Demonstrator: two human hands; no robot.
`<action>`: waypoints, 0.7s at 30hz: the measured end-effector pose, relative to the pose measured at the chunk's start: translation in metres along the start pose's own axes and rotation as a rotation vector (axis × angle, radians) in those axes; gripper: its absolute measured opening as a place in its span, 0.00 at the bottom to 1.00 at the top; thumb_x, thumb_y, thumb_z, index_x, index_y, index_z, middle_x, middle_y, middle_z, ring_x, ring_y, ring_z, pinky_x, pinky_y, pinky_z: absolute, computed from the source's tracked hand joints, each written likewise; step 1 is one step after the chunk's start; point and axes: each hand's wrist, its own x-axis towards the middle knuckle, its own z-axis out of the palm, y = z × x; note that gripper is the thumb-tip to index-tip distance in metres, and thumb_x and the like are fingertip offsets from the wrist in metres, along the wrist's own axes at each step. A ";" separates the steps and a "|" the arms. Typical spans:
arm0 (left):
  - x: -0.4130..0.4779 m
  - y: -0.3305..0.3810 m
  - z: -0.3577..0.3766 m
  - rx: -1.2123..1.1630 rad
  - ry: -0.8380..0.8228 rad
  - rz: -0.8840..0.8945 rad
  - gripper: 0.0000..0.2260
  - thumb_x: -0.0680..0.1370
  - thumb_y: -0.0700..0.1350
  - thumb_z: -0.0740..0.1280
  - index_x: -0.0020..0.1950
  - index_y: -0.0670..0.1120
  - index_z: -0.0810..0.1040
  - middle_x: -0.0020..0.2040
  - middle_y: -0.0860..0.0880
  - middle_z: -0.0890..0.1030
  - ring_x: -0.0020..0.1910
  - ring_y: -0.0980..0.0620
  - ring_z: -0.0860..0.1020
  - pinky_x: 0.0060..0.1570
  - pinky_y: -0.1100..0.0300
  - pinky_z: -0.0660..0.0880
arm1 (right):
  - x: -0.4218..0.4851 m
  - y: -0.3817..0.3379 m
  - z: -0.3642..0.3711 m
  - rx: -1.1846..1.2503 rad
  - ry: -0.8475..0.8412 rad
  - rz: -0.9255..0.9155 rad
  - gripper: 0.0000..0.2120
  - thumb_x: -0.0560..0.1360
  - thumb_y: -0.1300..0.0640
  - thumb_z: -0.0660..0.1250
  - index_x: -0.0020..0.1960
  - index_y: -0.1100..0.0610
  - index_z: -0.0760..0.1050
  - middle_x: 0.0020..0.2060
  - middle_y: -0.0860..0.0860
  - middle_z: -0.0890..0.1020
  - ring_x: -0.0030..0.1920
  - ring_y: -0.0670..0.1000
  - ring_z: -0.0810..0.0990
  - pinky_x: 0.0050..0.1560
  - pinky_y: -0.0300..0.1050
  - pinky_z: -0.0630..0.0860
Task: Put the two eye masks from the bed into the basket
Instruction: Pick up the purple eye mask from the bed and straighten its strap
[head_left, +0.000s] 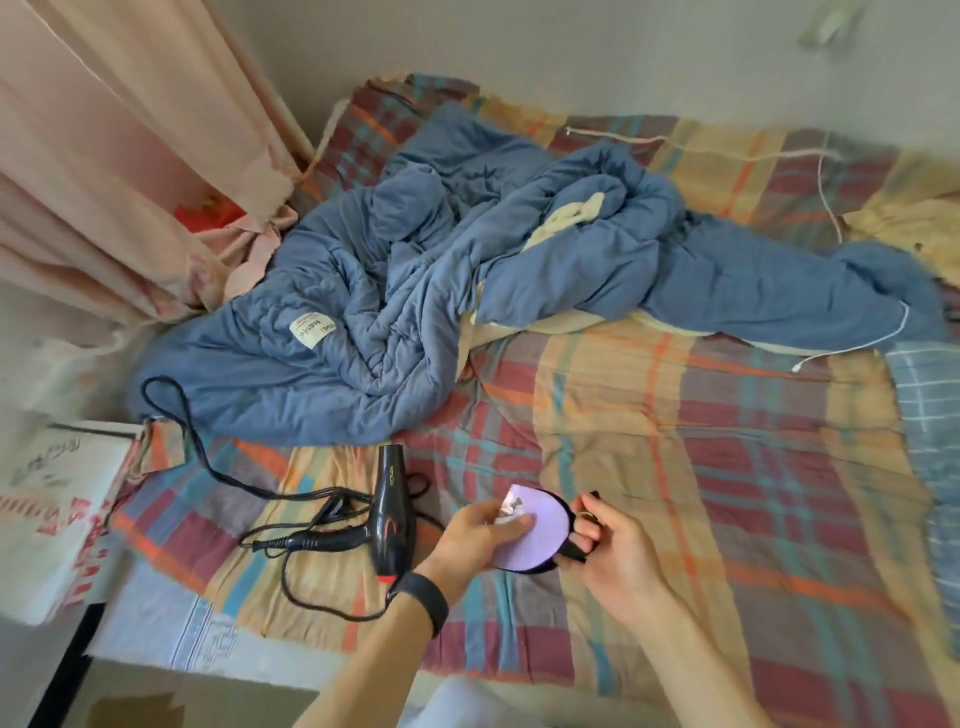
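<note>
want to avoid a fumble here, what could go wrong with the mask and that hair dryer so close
The purple eye mask is held by both hands just beside the hair dryer; its black strap might snag the cord. No basket or second mask is in view, so searching may cause delays.

Home bedroom: bed (675, 441), rumpled quilt (415, 291), curtain (130, 156).

The bed (649, 415) is spread with a plaid sheet in orange, maroon, tan and teal. A crumpled blue quilt (415, 291) lies across it from nine o'clock toward three o'clock, a white label showing near its nine-o'clock end. At seven o'clock a black hair dryer (393, 512) rests on the sheet, its black cord (218, 467) looping off toward nine o'clock. A thin white cord (727, 150) trails near one o'clock.
</note>
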 end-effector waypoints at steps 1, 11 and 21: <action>-0.014 -0.002 0.006 0.017 0.090 0.072 0.20 0.66 0.53 0.76 0.52 0.42 0.84 0.47 0.47 0.85 0.46 0.49 0.80 0.46 0.56 0.75 | -0.013 0.001 -0.009 0.026 -0.006 -0.035 0.11 0.78 0.57 0.62 0.37 0.56 0.72 0.25 0.48 0.67 0.25 0.49 0.68 0.36 0.47 0.75; -0.171 -0.002 0.011 0.051 0.482 0.418 0.14 0.64 0.55 0.78 0.43 0.49 0.82 0.33 0.57 0.77 0.37 0.54 0.74 0.40 0.59 0.69 | -0.127 0.024 -0.064 0.386 -0.267 -0.030 0.09 0.75 0.58 0.66 0.40 0.59 0.82 0.40 0.52 0.83 0.46 0.52 0.84 0.52 0.49 0.75; -0.313 -0.001 -0.065 -0.025 0.403 0.551 0.16 0.65 0.45 0.77 0.52 0.44 0.83 0.46 0.43 0.80 0.46 0.45 0.76 0.50 0.49 0.68 | -0.205 0.089 -0.004 -0.413 -0.381 -0.016 0.17 0.69 0.52 0.77 0.51 0.63 0.82 0.27 0.48 0.68 0.24 0.45 0.68 0.29 0.42 0.72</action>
